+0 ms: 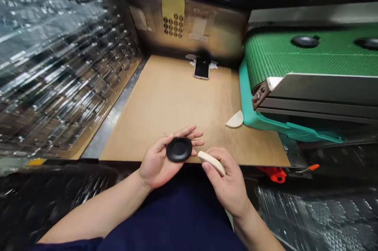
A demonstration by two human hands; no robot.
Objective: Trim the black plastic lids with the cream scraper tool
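A round black disc with a shallow dished face rests in my left hand, palm up, the thumb at its upper edge and the other fingers stretched out behind it. My right hand pinches a pale cream pad between thumb and fingers, just right of the disc and apart from it. Another cream piece, a half-round one, lies on the cardboard sheet beside the teal bin. Both hands are over the front edge of the cardboard.
A green conveyor belt carries black parts above a teal bin at right. A phone lies at the back. Clear plastic trays fill the left. Red-handled tools are by the front right edge.
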